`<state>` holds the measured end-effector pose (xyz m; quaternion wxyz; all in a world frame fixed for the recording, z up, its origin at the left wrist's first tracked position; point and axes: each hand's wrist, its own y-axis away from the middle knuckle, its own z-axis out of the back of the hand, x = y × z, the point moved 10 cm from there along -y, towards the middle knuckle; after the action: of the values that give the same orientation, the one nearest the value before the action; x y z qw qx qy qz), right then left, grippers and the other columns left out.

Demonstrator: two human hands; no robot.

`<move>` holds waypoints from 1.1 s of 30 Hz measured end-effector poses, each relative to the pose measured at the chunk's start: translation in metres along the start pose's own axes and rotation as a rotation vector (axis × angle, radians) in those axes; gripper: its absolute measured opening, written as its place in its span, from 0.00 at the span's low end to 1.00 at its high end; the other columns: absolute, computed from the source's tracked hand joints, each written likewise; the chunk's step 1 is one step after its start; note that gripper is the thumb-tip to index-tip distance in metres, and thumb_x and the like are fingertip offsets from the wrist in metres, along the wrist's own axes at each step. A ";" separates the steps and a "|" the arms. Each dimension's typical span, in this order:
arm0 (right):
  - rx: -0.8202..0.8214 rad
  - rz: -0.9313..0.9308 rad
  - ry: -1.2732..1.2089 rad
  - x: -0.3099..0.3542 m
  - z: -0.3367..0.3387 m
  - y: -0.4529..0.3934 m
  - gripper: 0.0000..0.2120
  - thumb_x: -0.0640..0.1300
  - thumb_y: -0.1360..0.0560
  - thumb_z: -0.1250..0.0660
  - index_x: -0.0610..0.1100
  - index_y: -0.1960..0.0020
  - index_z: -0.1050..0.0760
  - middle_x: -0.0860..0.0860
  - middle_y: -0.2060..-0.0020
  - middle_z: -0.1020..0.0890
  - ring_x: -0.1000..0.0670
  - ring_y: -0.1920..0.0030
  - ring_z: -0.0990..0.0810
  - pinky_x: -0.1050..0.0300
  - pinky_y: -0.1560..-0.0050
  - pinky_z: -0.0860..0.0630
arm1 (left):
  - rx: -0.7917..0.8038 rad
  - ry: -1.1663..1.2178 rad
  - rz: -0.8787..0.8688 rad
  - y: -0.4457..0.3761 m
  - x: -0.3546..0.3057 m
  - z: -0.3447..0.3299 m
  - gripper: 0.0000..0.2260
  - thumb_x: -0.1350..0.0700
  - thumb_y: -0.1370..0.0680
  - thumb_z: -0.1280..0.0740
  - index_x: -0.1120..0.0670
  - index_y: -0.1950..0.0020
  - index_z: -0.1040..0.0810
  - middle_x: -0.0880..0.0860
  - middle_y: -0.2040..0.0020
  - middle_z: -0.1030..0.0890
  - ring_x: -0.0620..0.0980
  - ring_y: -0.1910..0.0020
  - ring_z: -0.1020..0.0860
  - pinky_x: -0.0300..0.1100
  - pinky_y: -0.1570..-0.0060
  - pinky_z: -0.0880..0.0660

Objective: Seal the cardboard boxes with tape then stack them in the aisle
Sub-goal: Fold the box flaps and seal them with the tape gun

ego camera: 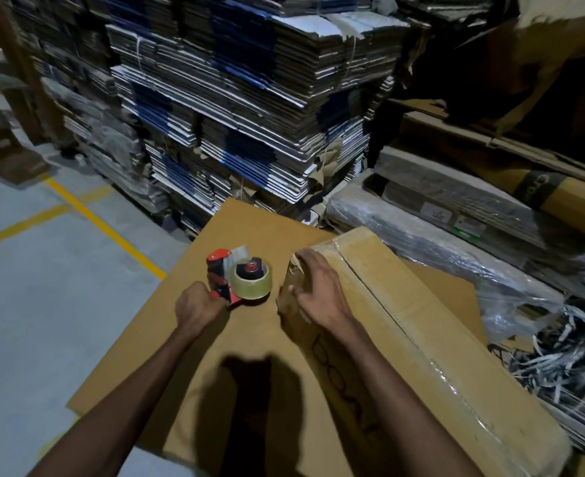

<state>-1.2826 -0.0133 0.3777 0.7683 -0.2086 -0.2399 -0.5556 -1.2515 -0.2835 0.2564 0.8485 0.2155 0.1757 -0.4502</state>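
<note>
A long brown cardboard box (418, 325) lies on a flat cardboard sheet (249, 339), with clear tape running down its top seam. My right hand (315, 287) presses flat on the box's far end, fingers spread over the taped corner. My left hand (198, 304) grips the handle of a red tape dispenser (241, 277) holding a roll of clear tape. The dispenser rests on the sheet just left of the box's end, a loose tape tail standing up at its front.
Tall stacks of flattened cartons (243, 108) rise behind the sheet. Plastic-wrapped bundles (456, 228) and shredded strapping (566, 356) lie to the right. Grey floor with yellow lines (102, 225) opens to the left.
</note>
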 end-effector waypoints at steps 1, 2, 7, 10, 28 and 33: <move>0.037 0.008 0.007 0.001 -0.003 -0.001 0.36 0.40 0.24 0.26 0.44 0.19 0.36 0.46 0.19 0.36 0.47 0.20 0.39 0.63 0.25 0.50 | 0.073 0.088 -0.021 -0.001 -0.006 -0.012 0.14 0.52 0.23 0.28 0.58 0.48 0.29 0.56 0.55 0.21 0.59 0.56 0.23 0.47 0.60 0.31; 0.073 0.017 0.009 0.002 -0.005 -0.002 0.36 0.40 0.23 0.26 0.45 0.19 0.37 0.46 0.19 0.37 0.47 0.19 0.40 0.63 0.26 0.51 | 0.204 0.169 -0.071 0.001 -0.016 -0.028 0.12 0.56 0.22 0.30 0.57 0.46 0.30 0.55 0.55 0.22 0.59 0.55 0.23 0.48 0.58 0.29; 0.048 0.090 -0.043 -0.003 0.005 -0.005 0.24 0.44 0.18 0.31 0.45 0.23 0.29 0.48 0.24 0.29 0.49 0.24 0.33 0.60 0.25 0.44 | 0.635 0.042 -0.237 0.016 -0.048 -0.068 0.04 0.58 0.20 0.34 0.55 0.48 0.28 0.57 0.53 0.21 0.55 0.54 0.22 0.44 0.58 0.24; -0.088 0.116 -0.073 -0.012 0.022 -0.008 0.18 0.38 0.18 0.35 0.42 0.28 0.23 0.47 0.30 0.22 0.49 0.30 0.26 0.56 0.26 0.35 | 0.222 0.202 -0.426 0.006 -0.106 -0.016 0.04 0.56 0.19 0.34 0.55 0.51 0.21 0.54 0.52 0.17 0.54 0.51 0.18 0.49 0.52 0.21; 0.032 0.155 0.339 -0.066 0.043 -0.090 0.19 0.56 0.16 0.48 0.50 0.58 0.26 0.54 0.61 0.23 0.51 0.57 0.25 0.38 0.32 0.30 | 0.090 -0.121 -0.567 0.048 -0.212 -0.015 0.16 0.51 0.15 0.42 0.59 0.34 0.24 0.63 0.41 0.22 0.62 0.41 0.24 0.53 0.44 0.26; 0.211 0.355 0.274 -0.031 -0.011 -0.080 0.20 0.55 0.16 0.49 0.45 0.54 0.25 0.48 0.59 0.21 0.47 0.58 0.24 0.46 0.52 0.25 | 0.118 -0.064 -0.522 0.037 -0.198 -0.022 0.15 0.50 0.15 0.43 0.59 0.39 0.23 0.63 0.44 0.21 0.63 0.44 0.23 0.56 0.45 0.24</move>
<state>-1.3653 -0.0201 0.3547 0.8968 -0.0889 -0.1495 -0.4069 -1.3280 -0.1172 0.3427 0.6950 0.1975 0.1720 -0.6697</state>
